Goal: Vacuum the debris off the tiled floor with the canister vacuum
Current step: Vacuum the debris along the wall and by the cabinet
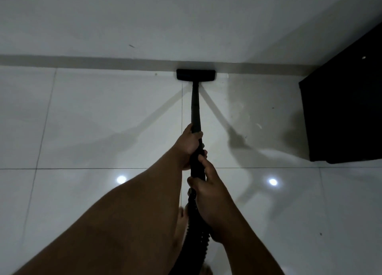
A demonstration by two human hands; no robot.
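Vacuum wand [196,107] in both hands [191,144], nozzle [196,75] against the skirting [103,62].

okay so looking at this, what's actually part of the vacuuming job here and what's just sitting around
Part of the job:
floor nozzle against the baseboard
wand, gripped by left hand
ribbed hose, gripped by right hand
tiled floor with white specks

Just there:
dark cabinet
wall
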